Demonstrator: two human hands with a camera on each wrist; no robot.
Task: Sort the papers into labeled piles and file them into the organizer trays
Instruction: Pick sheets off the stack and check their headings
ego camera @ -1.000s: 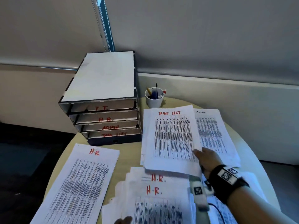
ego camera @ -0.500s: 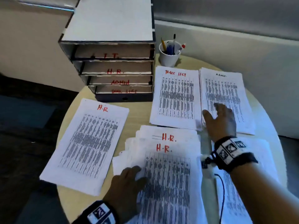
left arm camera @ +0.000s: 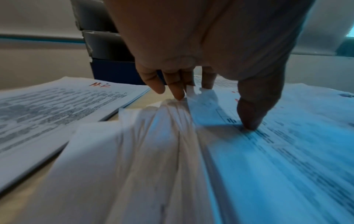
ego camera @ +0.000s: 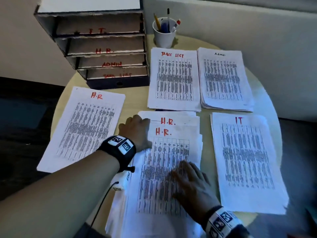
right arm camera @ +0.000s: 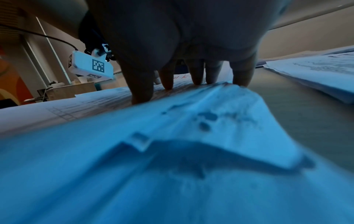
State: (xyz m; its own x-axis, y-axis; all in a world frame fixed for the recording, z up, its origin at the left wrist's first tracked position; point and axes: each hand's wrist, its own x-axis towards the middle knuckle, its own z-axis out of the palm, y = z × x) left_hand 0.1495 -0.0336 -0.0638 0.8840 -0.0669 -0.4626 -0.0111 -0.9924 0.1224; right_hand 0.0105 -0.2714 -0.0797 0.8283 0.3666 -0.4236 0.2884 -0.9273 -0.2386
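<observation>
A loose stack of printed sheets (ego camera: 164,169), its top sheet marked H.R. in red, lies in the middle near me. My left hand (ego camera: 139,124) rests on its far left corner. In the left wrist view the thumb (left arm camera: 249,119) presses on the top sheet and the straight fingertips (left arm camera: 176,94) stand at the stack's edge, where a sheet's corner curls up. My right hand (ego camera: 188,176) lies flat with spread fingers (right arm camera: 197,78) on the stack's near right part. Sorted piles surround it: H.R. (ego camera: 82,127), Tasks List (ego camera: 173,79), Admin (ego camera: 223,79), IT (ego camera: 247,160). The organizer (ego camera: 103,48) has trays labelled I.T., H.R., ADMIN, TASK LIST.
A white cup of pens (ego camera: 163,33) stands behind the Tasks List pile, beside the organizer. The round beige table (ego camera: 135,95) drops off to dark floor on the left. A pale partition wall runs close behind and to the right.
My right hand left the Admin pile and came back onto the centre stack. My left hand slid from the stack's near left to its far left corner. The view tilted down, showing the IT pile.
</observation>
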